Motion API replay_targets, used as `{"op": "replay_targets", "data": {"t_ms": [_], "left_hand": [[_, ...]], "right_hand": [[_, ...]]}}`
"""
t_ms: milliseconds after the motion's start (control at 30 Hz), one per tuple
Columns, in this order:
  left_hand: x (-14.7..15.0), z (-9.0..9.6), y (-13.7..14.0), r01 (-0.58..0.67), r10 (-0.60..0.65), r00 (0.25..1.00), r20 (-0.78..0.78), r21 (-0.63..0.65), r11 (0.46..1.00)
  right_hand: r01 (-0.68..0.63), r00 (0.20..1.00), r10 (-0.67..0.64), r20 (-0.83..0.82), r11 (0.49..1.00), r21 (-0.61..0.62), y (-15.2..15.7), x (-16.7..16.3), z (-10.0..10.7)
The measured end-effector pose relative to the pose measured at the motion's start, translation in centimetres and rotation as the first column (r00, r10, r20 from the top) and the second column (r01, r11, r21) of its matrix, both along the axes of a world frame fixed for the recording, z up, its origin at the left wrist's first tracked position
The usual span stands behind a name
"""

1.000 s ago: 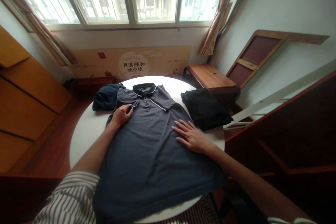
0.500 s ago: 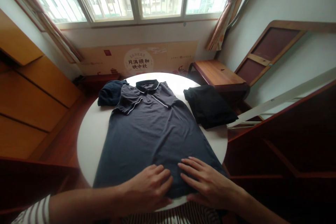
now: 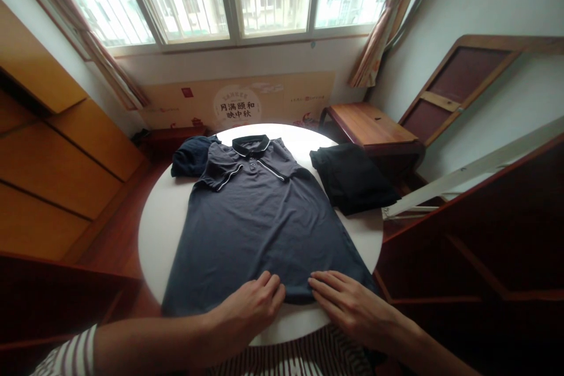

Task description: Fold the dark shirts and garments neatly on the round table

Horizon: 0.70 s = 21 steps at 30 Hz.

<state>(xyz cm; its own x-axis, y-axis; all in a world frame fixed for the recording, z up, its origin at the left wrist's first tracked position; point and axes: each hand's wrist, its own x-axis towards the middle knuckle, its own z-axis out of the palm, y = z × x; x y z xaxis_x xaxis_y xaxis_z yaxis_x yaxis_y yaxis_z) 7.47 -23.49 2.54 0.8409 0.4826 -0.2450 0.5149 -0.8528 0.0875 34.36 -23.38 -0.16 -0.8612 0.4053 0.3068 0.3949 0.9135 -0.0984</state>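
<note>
A dark grey-blue polo shirt [image 3: 255,229] is spread front up across a round white table [image 3: 154,229]. Its black, white-edged collar points towards the window, and the sleeves lie folded inward over the chest. At the near hem, my left hand [image 3: 258,302] is closed with curled fingers gripping the cloth. My right hand [image 3: 348,302] holds the hem a short way to the right, its fingers together on top and its thumb hidden underneath. Between the two hands, the hem lies a little in from the table's near edge.
Folded black cloth [image 3: 352,179] lies at the table's right side. A bundled navy garment [image 3: 191,155] sits at the far left, against the shirt's sleeve. Beyond the table stands a low wooden stool or side table [image 3: 372,123]. Dark red wooden furniture [image 3: 476,247] rises close on the right.
The near hem has shifted away from me, baring more white tabletop at the front edge. Both hands have moved slightly forward with it; my right hand's fingers have drawn closer together.
</note>
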Motion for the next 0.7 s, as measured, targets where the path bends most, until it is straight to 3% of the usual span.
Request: {"op": "replay_targets", "data": {"t_ms": [167, 267, 400, 533, 633, 700], "left_hand": [[-1.3, -0.6, -0.1, -0.253, 0.251, 0.966, -0.06, -0.03, 0.967], [-2.7, -1.1, -0.4, -0.344, 0.339, 0.937, -0.08, -0.058, 0.937], [-4.0, -1.0, -0.3, -0.374, 0.367, 0.927, -0.083, -0.109, 0.921], [-5.1, 0.2, -0.3, -0.419, 0.413, 0.908, -0.072, -0.147, 0.896], [-6.9, 1.7, -0.6, -0.421, 0.436, 0.9, -0.001, -0.265, 0.868], [-8.3, 2.6, -0.3, -0.342, 0.392, 0.919, 0.045, -0.405, 0.848]], "right_hand": [[0.07, 0.997, -0.07, 0.01, 0.997, 0.021, 0.4, -0.1, -0.1], [0.107, 0.994, -0.107, 0.0, 0.994, 0.013, 1.1, 0.4, 0.3], [0.098, 0.995, -0.1, -0.026, 0.993, -0.073, 1.8, 1.3, 0.7], [0.098, 0.995, -0.089, 0.05, 0.968, -0.23, 1.8, 1.8, 1.5], [0.12, 0.989, -0.086, 0.117, 0.937, -0.328, 1.7, 2.3, 2.7], [0.121, 0.987, -0.067, 0.147, 0.91, -0.397, 2.2, 2.7, 3.8]]}}
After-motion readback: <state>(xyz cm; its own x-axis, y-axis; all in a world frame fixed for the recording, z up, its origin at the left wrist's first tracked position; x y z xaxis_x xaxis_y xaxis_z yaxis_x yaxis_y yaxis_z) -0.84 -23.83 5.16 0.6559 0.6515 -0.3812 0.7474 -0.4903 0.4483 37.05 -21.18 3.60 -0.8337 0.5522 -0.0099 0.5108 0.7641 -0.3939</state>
